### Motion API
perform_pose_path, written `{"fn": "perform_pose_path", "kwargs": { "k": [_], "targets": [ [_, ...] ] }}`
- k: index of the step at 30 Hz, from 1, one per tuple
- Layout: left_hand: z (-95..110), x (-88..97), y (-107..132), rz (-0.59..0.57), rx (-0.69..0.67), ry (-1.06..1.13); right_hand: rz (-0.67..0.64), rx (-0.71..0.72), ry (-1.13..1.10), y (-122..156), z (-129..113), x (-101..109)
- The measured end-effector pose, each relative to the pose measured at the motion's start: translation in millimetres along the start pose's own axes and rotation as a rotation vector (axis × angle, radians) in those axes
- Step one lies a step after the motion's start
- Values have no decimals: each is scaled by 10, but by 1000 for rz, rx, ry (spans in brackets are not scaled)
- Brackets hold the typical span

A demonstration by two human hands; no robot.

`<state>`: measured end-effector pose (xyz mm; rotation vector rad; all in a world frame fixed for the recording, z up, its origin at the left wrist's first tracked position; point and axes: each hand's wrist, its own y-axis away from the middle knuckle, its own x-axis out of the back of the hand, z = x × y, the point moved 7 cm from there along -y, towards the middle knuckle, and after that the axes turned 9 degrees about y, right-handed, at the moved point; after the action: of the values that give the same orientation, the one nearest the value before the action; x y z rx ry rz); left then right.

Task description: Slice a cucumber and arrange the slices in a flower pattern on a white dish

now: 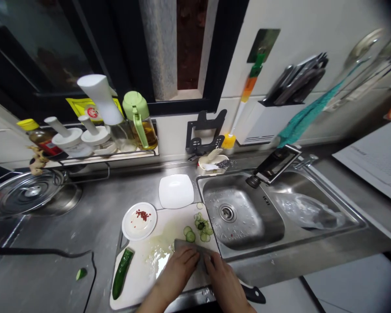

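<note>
Over the lower right of the white cutting board (pixel 143 284), both hands are on the grey blade of a kitchen knife (pixel 256 294). My left hand (pixel 181 266) has its fingers bent together on the blade's left end. My right hand (pixel 223 278) grips the blade further right, and the black handle sticks out beyond that wrist. Fingertips and the blade's lower side are partly hidden. Just beyond the blade lie several thin cucumber slices (pixel 204 229). A length of cucumber (pixel 122 273) rests at the board's left edge, with wet juice across the middle.
A round plate with chopped red bits (pixel 130 230) overlaps the board's upper left, beside a white square dish (pixel 176 191). The steel sink (pixel 247 213) is at right. A cucumber end (pixel 81 273) lies on the left counter. Seasoning jars and an oil bottle (pixel 140 121) stand on a rack.
</note>
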<state>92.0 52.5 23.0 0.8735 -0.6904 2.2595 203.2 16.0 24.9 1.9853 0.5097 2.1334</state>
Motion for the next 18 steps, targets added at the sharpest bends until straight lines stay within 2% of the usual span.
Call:
{"fn": "perform_pose_path", "kwargs": {
  "k": [3,7,9,10,12,15,16,18],
  "targets": [
    [10,16,6,-37,-30,86,-18,-3,-4,67,42,13],
    [59,35,132,-80,-64,106,-24,-11,-34,125,69,-4],
    [40,61,214,-45,-24,146,-40,-32,-81,126,88,-12],
    [-4,101,259,14,27,184,-56,-45,-125,121,97,-21],
    [-197,234,377,219,222,270,-92,-81,-240,106,108,-55],
    [-637,383,671,521,699,376,-112,-108,-384,81,47,-144],
    [-761,385,763,563,850,414,-113,-103,-405,74,0,-186],
    [-927,359,859,560,1039,477,-131,-70,-409,63,-129,-290]
  ]
}}
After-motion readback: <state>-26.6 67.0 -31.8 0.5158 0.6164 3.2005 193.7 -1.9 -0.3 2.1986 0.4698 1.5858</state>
